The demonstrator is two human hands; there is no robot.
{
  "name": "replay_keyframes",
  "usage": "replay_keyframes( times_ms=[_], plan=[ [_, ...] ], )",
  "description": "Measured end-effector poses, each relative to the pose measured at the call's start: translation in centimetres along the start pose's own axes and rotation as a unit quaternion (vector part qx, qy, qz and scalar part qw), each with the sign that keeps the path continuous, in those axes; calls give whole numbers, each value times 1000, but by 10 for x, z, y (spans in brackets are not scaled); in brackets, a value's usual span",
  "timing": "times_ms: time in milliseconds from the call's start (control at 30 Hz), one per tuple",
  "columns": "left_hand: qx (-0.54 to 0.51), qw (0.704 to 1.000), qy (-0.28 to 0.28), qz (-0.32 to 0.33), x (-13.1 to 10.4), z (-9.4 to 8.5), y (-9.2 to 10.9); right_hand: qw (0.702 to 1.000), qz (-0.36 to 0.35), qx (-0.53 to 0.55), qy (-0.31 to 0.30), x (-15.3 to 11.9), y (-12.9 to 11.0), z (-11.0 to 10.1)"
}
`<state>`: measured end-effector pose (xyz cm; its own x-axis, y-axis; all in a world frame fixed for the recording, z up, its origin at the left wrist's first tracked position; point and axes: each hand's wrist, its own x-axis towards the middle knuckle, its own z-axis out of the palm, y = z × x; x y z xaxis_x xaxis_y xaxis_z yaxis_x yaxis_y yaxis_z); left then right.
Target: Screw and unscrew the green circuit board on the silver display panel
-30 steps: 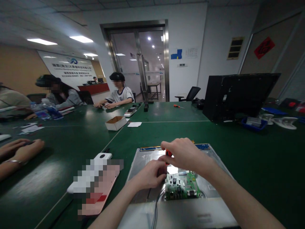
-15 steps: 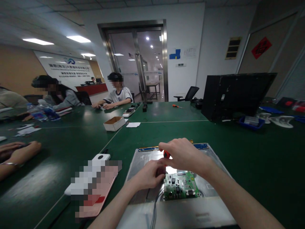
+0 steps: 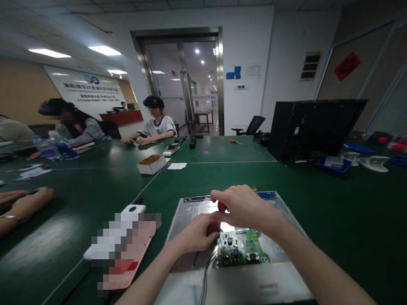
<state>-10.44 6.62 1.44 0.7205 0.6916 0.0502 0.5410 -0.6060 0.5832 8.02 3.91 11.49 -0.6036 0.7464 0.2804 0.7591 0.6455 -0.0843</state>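
A metal panel (image 3: pixel 186 215) lies on the green table, with a green circuit board (image 3: pixel 241 247) on it and a blue strip (image 3: pixel 267 195) along its far edge. My right hand (image 3: pixel 246 207) is closed around a red and black screwdriver handle (image 3: pixel 222 206) above the board's upper left corner. Right below it, my left hand (image 3: pixel 202 233) is closed, its fingertips pressed together beside that corner; what they hold is hidden. Grey cables (image 3: pixel 204 281) run from the board toward me.
Left of the panel lie a white device (image 3: pixel 133 209) and a pink case (image 3: pixel 127 271). Farther off are an open box (image 3: pixel 151 164), an orange screwdriver (image 3: pixel 236 142) and a black monitor (image 3: pixel 318 127). Another person's hands (image 3: pixel 30 205) rest at the left.
The whole view has shifted very slightly. Both hands keep nearly the same pose at the board's corner.
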Motion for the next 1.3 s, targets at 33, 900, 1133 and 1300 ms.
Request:
replay_keyframes(
  times_ms=[33,900,1133,1300],
  plan=[
    [1,1000,1,0,0,0,0,1000,4,-5,-1,1,0,1],
    [7,1000,0,-2,0,3,-6,1000,-19,-17,7,1,-2,0],
    [1,1000,1,1,0,3,-4,1000,-10,-10,1,3,-3,3],
    [-5,1000,7,6,0,4,-3,998,-40,37,-8,-1,-6,-1]
  ],
)
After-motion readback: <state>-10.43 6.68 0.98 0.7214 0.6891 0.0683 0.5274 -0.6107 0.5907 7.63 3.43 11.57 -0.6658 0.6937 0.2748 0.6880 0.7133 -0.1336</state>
